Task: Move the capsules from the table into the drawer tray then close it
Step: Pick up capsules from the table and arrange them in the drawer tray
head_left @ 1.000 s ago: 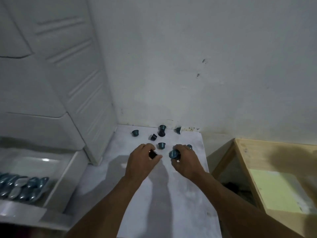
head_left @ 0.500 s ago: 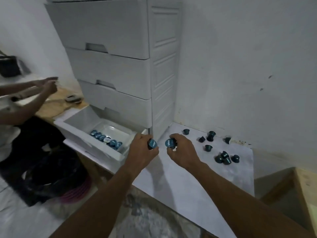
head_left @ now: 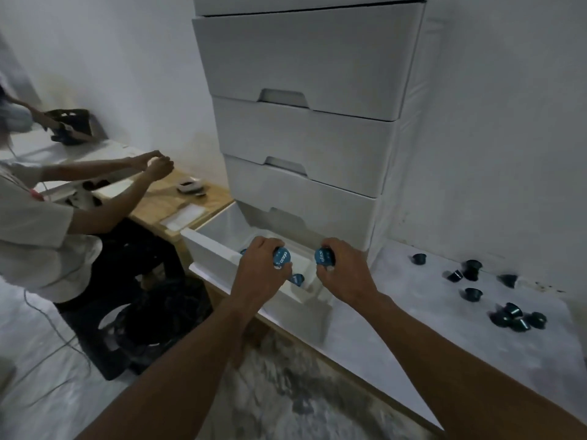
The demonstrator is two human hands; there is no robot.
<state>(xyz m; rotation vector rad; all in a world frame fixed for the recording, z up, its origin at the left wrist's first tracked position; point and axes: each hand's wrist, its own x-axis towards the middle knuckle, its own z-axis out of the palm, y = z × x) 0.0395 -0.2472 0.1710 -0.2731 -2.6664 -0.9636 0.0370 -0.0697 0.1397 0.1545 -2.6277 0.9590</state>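
Observation:
My left hand (head_left: 260,273) holds a blue capsule (head_left: 281,257) above the open white bottom drawer (head_left: 216,249). My right hand (head_left: 344,274) grips a second blue capsule (head_left: 324,257) over the drawer's right end. One capsule in the tray (head_left: 297,278) shows between my hands; the rest of the tray is hidden behind them. Several dark blue capsules lie scattered on the white table (head_left: 413,312) at the right, among them a lone one (head_left: 419,258) near the cabinet and a cluster (head_left: 517,319) further right.
The white drawer cabinet (head_left: 311,122) stands against the wall, its upper three drawers closed. At the left another person (head_left: 41,223) sits at a wooden table (head_left: 178,201) with arms stretched out. A black stool (head_left: 127,328) is on the floor beside the drawer.
Both hands lifted a capsule each from the table and carried them left to above the open drawer. My view swung left, bringing the cabinet and the other person into sight.

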